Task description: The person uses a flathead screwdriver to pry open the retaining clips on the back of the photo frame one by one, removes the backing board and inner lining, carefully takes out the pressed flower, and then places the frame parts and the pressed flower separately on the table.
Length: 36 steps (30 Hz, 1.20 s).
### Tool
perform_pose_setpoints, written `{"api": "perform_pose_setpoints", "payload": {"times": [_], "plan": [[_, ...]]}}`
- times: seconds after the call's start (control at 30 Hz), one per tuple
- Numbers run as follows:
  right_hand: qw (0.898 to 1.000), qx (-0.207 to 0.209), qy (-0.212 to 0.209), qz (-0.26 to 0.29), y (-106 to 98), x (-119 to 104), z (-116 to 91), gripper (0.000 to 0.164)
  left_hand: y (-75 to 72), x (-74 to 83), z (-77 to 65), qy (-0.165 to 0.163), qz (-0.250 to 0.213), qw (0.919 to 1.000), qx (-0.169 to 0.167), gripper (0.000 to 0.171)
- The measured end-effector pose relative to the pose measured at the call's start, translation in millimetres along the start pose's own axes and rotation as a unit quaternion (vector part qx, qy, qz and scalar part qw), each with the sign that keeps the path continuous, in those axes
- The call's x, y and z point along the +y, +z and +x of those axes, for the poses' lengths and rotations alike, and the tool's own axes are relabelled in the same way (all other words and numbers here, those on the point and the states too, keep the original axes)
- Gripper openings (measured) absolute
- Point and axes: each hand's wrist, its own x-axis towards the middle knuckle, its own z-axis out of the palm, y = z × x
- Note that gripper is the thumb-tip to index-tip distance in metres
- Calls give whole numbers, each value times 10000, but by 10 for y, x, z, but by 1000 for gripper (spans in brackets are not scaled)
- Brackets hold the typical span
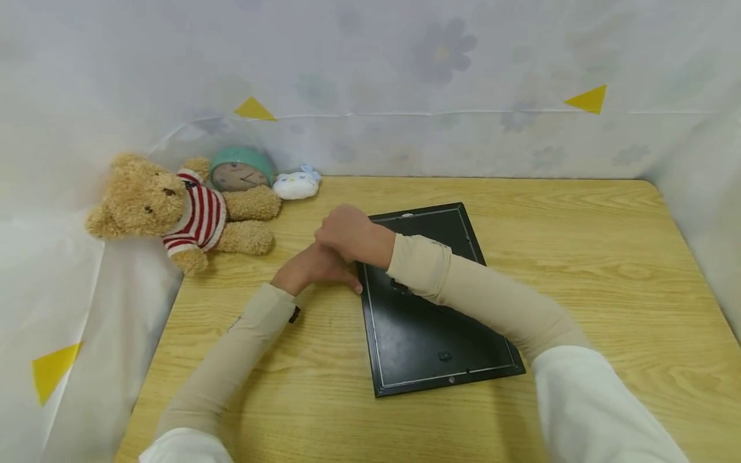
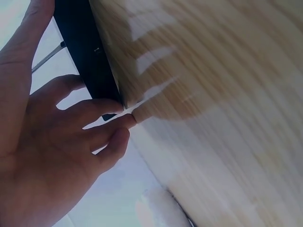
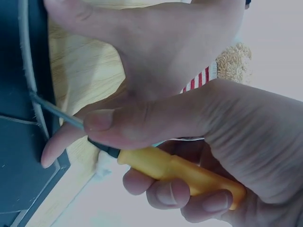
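Note:
A black picture frame (image 1: 428, 334) lies back-side up on the wooden table, slightly turned. My right hand (image 1: 350, 235) grips a small tool with a yellow handle (image 3: 180, 172) and a thin metal shaft, like a screwdriver. The thumb lies along its front, and the tip meets the light strip inside the frame's left border. Below and beside it, my left hand (image 1: 318, 265) rests against the frame's left side, thumb and fingers spread along the edge. In the head view the right hand hides the tool and the frame's upper left corner.
Along the table's back left lie a teddy bear (image 1: 202, 212) in a striped shirt, a green round clock (image 1: 242, 170) and a small white plush (image 1: 296, 184). A patterned sheet (image 1: 370, 71) hangs behind. Bare wood (image 1: 608, 270) stretches right of the frame.

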Motion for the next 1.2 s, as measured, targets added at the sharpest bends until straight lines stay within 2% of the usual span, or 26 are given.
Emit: {"api": "perform_pose_setpoints", "payload": {"times": [0.13, 0.33, 0.43, 0.57, 0.67, 0.8, 0.9, 0.97, 1.07, 1.2], "plan": [[9996, -243, 82, -128, -35, -64, 78, 16, -5, 13, -12, -268, -126, 9995, -93, 91], [9982, -510, 143, -276, -76, -134, 127, 16, 14, 2, 12, -408, -188, 9983, -357, 78], [9971, -679, 169, -286, -81, -107, 89, 18, 18, -4, 21, -279, -103, 9991, -309, 83], [9964, -785, 293, -92, -58, -4, -49, 27, 14, -9, 27, 116, 101, 9998, -92, 99], [9968, -655, 416, 184, 10, 83, -184, 28, 5, -5, 23, 120, 246, 9996, -14, 107], [9959, -406, 579, 555, 170, 174, -392, 29, 10, 29, 21, -295, 508, 9980, -236, 113], [9975, -99, 561, 421, 280, 183, -542, 27, 25, 45, 34, -511, 641, 9957, -431, 114], [9985, 151, 508, 138, 324, 159, -613, 24, 33, 42, 41, -589, 666, 9948, -486, 113], [9968, 458, 605, -255, 286, 114, -690, 19, 32, 40, 40, -644, 726, 9941, -484, 113], [9929, 731, 914, -231, 113, 104, -751, 21, 18, 50, 27, -618, 843, 9937, -401, 116]]}}
